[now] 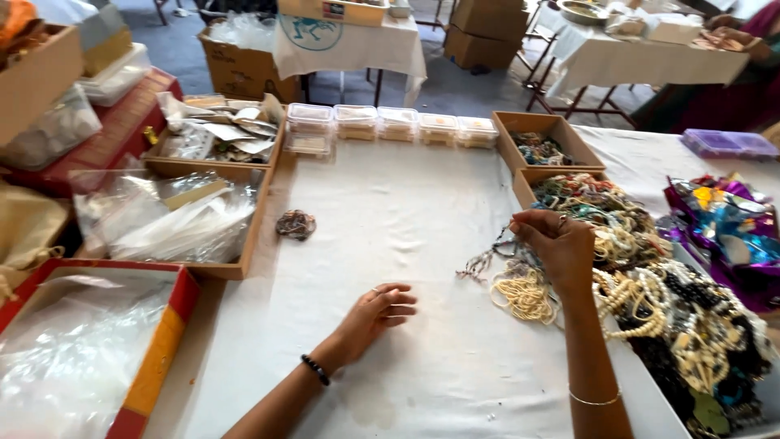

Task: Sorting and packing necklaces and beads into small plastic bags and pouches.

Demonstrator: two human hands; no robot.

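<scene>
Left side boxes: two wooden trays (244, 244) are sitting along the table's left edge, the nearer one holding clear plastic bags (175, 219), the farther one holding loose packets.
Red box: one red-rimmed box (175, 297) of plastic wrap is lying at the near left corner.
Loose coil: one small bead bundle (296, 224) is lying alone on the white tablecloth (406, 211), well apart from both hands; it seems already set aside.
Lidded tubs: five clear containers (394, 123) are standing in a row at the far edge, plus one more under the leftmost.
Left hand (375, 313): it is resting on the cloth, fingers loosely curled, holding nothing.
Right hand (561, 244): its fingertips are pressing together, pinching a strand of beads (496, 256) that is trailing down to the cloth.
Cream strand: one cream bead coil (524, 294) is lying just below that hand.
Bead heap: a big tangled bead pile (650, 284) is remaining on the right, too many to count, so most sorting looks undone.
Bead boxes: two cardboard boxes (561, 130) are sitting beyond it.
</scene>
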